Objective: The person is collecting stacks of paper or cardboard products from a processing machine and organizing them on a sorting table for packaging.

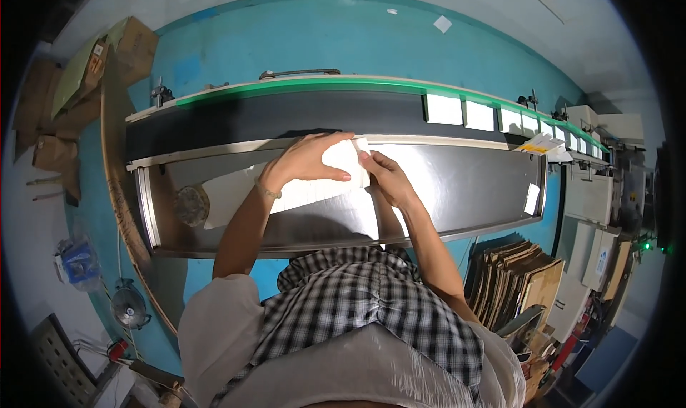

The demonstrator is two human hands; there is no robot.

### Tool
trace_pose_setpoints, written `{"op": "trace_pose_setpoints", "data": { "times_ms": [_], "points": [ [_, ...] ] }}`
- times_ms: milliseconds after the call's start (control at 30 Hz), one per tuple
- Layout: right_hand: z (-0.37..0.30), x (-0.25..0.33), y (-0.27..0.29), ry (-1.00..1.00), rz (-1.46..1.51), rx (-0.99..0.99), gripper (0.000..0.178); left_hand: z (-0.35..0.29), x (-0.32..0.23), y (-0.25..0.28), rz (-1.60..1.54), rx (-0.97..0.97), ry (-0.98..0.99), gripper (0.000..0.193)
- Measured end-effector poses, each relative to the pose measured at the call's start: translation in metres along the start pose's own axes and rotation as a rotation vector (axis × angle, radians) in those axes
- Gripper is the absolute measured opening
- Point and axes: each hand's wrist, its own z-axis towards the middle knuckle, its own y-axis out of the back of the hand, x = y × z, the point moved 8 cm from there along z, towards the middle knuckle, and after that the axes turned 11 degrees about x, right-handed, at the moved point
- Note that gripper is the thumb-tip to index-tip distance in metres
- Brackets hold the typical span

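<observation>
A long row of white cards or folded sheets (300,193), packed face to face, lies slantwise on the metal tray table (471,186). My left hand (307,159) spans the row's right end, thumb on the near side and fingers on the far side, holding it. Close by on the right, my right hand (387,178) pinches the edge of a white card (362,151) between thumb and fingers. Glare washes out the card edges there. At the row's left end sits a round, mottled object (192,205).
Beyond the tray runs a dark conveyor belt (321,111) with a green rail (286,86); several white cards (444,109) stand spaced along its right part. A yellow-and-white packet (537,143) lies at the tray's far right corner. Flattened cardboard (511,276) is stacked at right.
</observation>
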Motion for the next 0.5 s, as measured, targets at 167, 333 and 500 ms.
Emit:
{"op": "trace_pose_setpoints", "data": {
  "times_ms": [167, 333, 500],
  "points": [
    [-0.004, 0.0, 0.016, -0.024, -0.398, -0.028, 0.037, -0.002, 0.005, -0.003, -0.006, 0.093, 0.108, 0.077],
    [0.023, 0.031, 0.046, 0.229, 0.082, -0.222, 0.033, -0.002, 0.003, 0.0, -0.014, 0.074, 0.097, 0.076],
    [-0.002, 0.01, -0.026, 0.087, -0.322, 0.001, 0.04, -0.006, 0.01, -0.004, 0.01, 0.069, 0.079, 0.076]
  ]
}}
